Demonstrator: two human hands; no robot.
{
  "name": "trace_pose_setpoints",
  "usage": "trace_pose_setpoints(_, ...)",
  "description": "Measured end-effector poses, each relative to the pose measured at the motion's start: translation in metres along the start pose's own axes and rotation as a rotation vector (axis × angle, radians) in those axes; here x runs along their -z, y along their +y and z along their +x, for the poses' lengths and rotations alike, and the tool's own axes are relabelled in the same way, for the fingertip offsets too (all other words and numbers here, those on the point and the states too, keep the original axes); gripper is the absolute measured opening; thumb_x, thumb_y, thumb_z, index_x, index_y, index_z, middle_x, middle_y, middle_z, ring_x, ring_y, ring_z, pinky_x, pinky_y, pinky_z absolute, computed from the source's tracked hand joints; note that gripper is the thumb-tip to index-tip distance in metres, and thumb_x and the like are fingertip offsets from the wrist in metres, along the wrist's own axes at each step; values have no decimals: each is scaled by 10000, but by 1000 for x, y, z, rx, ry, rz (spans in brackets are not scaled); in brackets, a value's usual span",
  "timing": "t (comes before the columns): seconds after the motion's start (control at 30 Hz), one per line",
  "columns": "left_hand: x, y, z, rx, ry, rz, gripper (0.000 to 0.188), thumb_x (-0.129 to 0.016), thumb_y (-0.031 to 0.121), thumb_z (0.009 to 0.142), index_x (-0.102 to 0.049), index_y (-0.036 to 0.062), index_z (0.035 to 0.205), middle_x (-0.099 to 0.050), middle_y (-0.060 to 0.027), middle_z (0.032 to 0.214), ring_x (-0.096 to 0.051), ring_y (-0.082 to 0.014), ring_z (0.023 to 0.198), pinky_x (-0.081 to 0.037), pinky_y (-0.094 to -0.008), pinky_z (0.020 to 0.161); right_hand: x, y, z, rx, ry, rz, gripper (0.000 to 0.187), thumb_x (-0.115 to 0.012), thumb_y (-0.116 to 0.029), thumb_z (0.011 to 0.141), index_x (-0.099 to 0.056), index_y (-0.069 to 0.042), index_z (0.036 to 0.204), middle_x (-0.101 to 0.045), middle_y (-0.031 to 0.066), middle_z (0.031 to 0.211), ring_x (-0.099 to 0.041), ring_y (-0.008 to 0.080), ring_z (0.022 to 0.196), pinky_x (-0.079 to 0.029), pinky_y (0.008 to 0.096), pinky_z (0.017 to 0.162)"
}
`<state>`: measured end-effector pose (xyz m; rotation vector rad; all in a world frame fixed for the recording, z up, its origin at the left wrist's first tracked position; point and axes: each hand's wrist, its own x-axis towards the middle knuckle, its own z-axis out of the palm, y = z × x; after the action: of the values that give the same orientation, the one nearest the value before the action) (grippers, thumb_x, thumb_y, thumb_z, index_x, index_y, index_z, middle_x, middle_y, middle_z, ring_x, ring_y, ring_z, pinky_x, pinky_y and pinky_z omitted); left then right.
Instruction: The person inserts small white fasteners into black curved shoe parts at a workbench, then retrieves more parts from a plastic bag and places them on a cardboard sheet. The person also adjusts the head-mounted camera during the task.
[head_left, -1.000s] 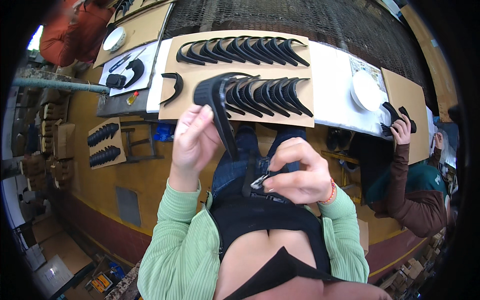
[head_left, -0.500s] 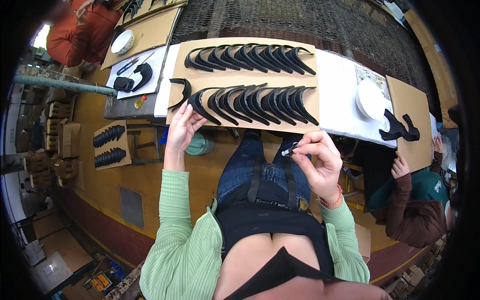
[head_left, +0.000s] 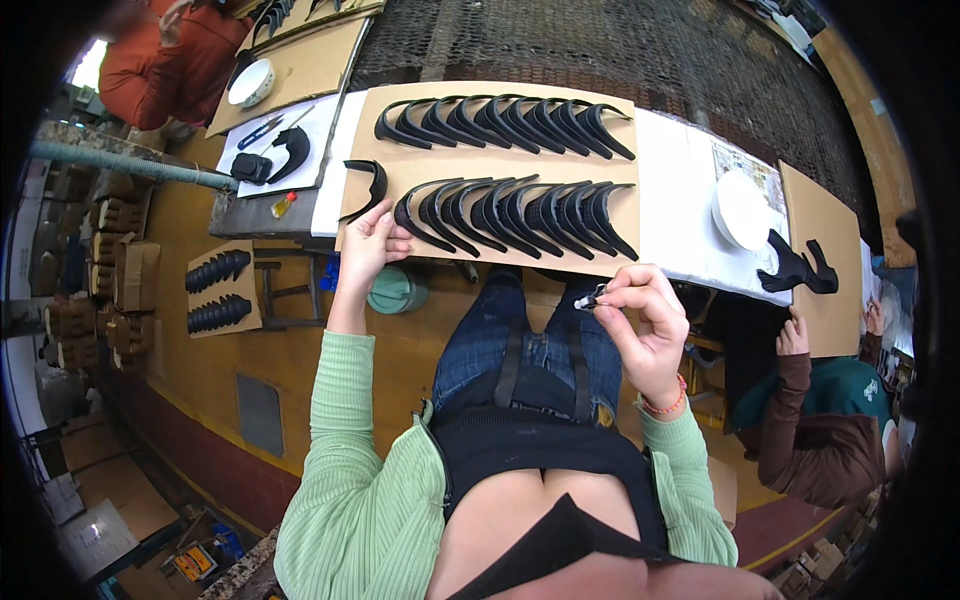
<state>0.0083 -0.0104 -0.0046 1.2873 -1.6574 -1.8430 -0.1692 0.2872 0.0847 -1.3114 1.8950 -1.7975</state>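
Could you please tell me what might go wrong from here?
The small black-and-white object in the right hand's pinching grip could slip and drop. The left hand, close to the lower row of curved black pieces on the flat brown cardboard sheet, might nudge one out of line.

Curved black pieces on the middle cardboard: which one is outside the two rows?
The piece at the left edge of the cardboard, beside the left hand: it sits alone; the others line up.
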Motion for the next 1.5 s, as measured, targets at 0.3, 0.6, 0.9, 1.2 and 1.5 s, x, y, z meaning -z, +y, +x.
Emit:
trace_pose_setpoints(0.3,0,12,14,-794,625,818,503,-758,154,699,-574,31,1152,-605,-87,713,-610,-229,678,-500,-342,667,10,4,-1,-70,83,30,119,-684,62,726,-637,19,826,-578,104,862,-560,175,810,-456,272,729)
trace_pose_setpoints(0.6,8,23,62,-678,430,851,512,-618,25,765,-522,90,1264,-631,-266,998,-623,-409,909,-495,-436,815,34,5,-3,-71,192,-17,97,-664,72,759,-616,43,838,-564,101,900,-550,153,815,-460,259,726)
trace_pose_setpoints(0.9,28,33,87,-558,336,696,545,-683,142,795,-498,103,1306,-673,-226,899,-681,-289,781,-510,-349,728,77,18,-2,-23,341,-124,71,-616,77,805,-586,39,857,-544,76,899,-504,121,810,-414,230,750)
trace_pose_setpoints(1.2,47,32,109,-516,345,639,481,-591,180,869,-481,51,1319,-465,2,503,-398,-74,468,-362,-283,469,152,56,20,2,499,-392,88,-658,-25,825,-589,29,832,-570,38,869,-531,92,775,-421,211,668)
trace_pose_setpoints(1.5,51,43,112,-556,416,771,258,-632,108,835,-676,66,1085,-602,-67,654,-505,-84,556,-431,-274,569,216,139,51,-200,322,-982,120,-747,-155,708,-707,-57,766,-608,84,931,-566,258,920,-445,365,803)
